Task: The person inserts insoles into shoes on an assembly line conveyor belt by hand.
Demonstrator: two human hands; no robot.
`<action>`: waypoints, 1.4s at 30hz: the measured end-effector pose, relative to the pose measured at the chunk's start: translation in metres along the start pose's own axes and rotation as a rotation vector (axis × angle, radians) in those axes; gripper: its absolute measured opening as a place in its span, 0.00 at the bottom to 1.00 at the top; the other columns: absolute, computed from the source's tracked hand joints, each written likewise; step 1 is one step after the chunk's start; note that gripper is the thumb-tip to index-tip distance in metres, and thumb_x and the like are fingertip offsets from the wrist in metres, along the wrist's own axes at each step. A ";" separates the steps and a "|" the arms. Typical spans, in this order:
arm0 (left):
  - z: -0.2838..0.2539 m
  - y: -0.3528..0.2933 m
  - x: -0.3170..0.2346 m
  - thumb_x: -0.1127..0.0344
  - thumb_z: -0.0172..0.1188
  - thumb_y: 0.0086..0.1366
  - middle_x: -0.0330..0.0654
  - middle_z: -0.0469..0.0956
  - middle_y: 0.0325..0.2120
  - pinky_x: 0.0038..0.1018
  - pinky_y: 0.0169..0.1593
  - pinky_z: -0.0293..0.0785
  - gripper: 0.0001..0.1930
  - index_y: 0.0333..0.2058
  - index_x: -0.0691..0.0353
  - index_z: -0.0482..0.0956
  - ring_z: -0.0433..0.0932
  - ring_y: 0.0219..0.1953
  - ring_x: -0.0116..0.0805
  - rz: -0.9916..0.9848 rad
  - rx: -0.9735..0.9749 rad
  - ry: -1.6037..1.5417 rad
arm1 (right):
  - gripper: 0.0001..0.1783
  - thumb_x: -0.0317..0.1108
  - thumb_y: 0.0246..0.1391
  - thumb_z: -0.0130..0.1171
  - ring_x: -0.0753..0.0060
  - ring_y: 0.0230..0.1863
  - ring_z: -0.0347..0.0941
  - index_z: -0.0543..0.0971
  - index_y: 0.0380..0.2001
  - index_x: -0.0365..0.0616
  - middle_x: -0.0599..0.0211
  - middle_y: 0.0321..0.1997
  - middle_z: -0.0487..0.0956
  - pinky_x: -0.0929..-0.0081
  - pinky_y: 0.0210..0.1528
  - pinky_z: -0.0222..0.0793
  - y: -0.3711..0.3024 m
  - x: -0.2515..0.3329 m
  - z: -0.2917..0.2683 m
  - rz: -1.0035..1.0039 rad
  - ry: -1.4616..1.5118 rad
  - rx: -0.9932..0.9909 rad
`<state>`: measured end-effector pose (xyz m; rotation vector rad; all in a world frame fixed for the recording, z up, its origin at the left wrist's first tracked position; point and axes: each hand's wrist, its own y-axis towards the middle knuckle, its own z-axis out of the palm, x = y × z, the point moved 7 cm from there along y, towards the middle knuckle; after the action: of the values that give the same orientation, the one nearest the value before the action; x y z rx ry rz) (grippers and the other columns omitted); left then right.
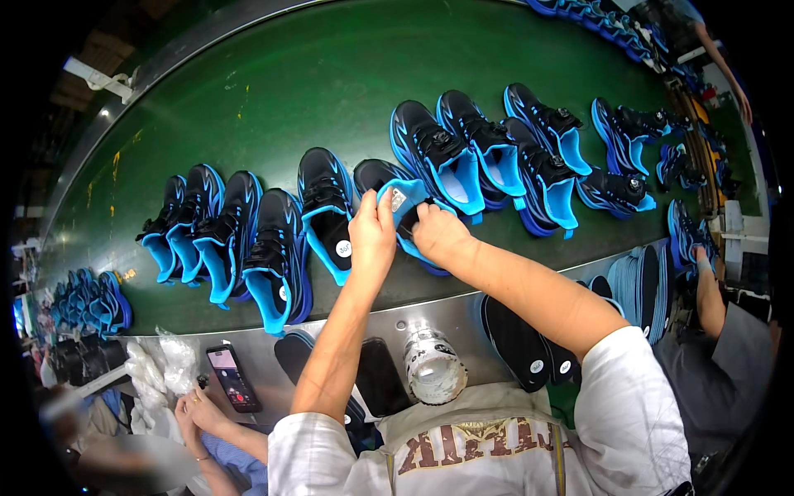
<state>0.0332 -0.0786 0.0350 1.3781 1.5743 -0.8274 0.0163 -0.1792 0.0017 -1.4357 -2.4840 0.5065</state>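
Between my hands is a black sneaker point(376, 172) with bright blue lining, among a row of similar shoes on the green belt. My left hand point(374, 234) is closed on the blue tongue, pulling it up so a pale label inside shows. The right hand point(442, 233) is at the shoe's opening with its fingers bent together; a dark edge lies at the fingertips, and what they pinch is hidden. Just left stands another sneaker point(325, 194) with a round white sticker inside. To the right, a sneaker point(430, 149) with a dial closure almost touches the held one.
Along the metal ledge point(331, 324) lie dark insoles point(513, 339), a dark phone-like slab point(380, 376) and a tape-wrapped jar point(434, 368). Blue-edged insoles point(637, 285) are stacked at right. A lit phone point(234, 378) and a co-worker's hands point(198, 413) are lower left; another co-worker's arm point(707, 289) reaches in at right.
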 end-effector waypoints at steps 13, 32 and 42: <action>0.004 -0.004 -0.005 0.65 0.50 0.62 0.58 0.68 0.24 0.37 0.29 0.65 0.10 0.33 0.68 0.67 0.70 0.25 0.54 -0.001 -0.040 0.008 | 0.17 0.35 0.46 0.53 0.65 0.54 0.57 0.78 0.40 0.43 0.61 0.55 0.63 0.78 0.50 0.56 -0.003 0.009 0.018 -0.212 -0.538 0.384; 0.017 -0.016 -0.039 0.73 0.59 0.47 0.55 0.61 0.33 0.40 0.27 0.72 0.18 0.34 0.68 0.59 0.72 0.26 0.55 0.319 0.506 0.511 | 0.12 0.30 0.38 0.63 0.60 0.40 0.68 0.73 0.28 0.40 0.62 0.35 0.72 0.60 0.47 0.64 -0.134 -0.017 -0.021 -0.217 0.431 -0.638; 0.045 -0.023 -0.032 0.65 0.51 0.50 0.55 0.68 0.43 0.25 0.29 0.64 0.07 0.29 0.59 0.71 0.71 0.25 0.30 0.788 0.288 1.490 | 0.14 0.32 0.42 0.58 0.57 0.45 0.66 0.73 0.35 0.41 0.58 0.41 0.70 0.60 0.50 0.61 -0.150 -0.029 -0.041 -0.125 0.531 -0.670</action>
<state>0.0195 -0.1357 0.0443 2.8463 1.5426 0.7168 -0.0735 -0.2661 0.0994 -1.3461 -2.3427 -0.7127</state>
